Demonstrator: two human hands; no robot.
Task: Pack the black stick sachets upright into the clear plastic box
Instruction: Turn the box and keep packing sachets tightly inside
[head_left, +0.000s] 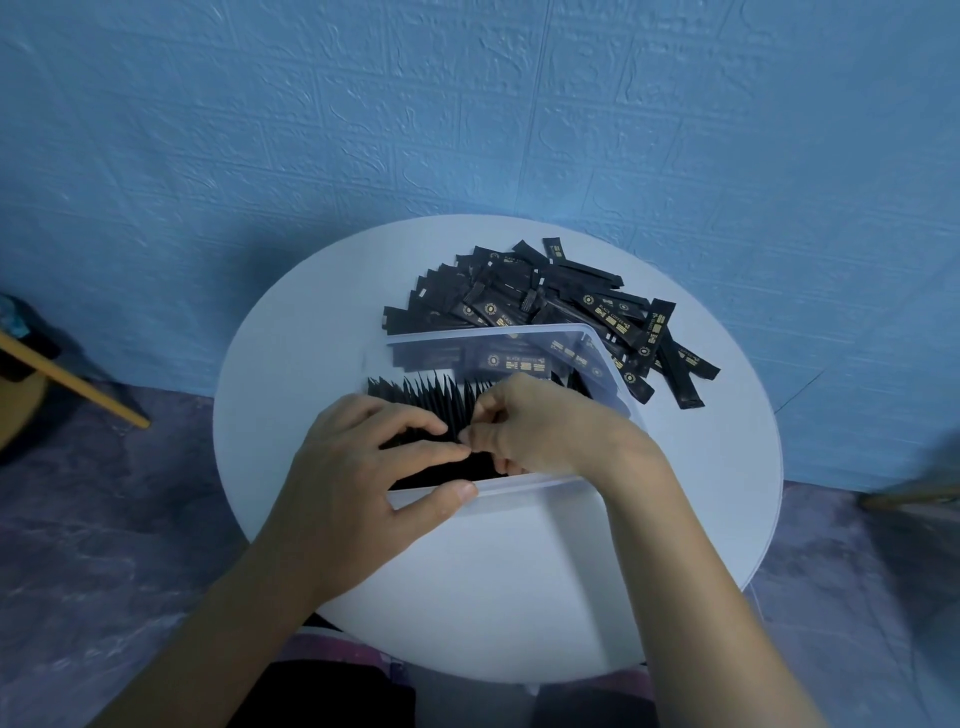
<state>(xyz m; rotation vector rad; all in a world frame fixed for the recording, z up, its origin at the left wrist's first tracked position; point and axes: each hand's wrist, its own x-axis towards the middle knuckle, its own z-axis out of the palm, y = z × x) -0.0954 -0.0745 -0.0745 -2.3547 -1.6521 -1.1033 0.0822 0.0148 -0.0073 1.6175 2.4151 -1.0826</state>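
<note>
A clear plastic box (524, 335) stands in the middle of the round white table (519, 571). Several black stick sachets (431, 397) stand upright in a row inside it. My left hand (363, 467) lies over the box's left part, its fingers resting on the sachet tops and its thumb pressed against the near rim. My right hand (540, 426) reaches in from the right, its fingertips pinching the tops of sachets in the near row. A loose pile of black stick sachets (545, 299) with gold print lies behind and to the right of the box.
A blue textured wall rises right behind the table. A wooden piece of furniture (72, 384) juts in at the left edge, and another wooden part (909, 499) shows at the right edge. Dark patterned floor surrounds the table.
</note>
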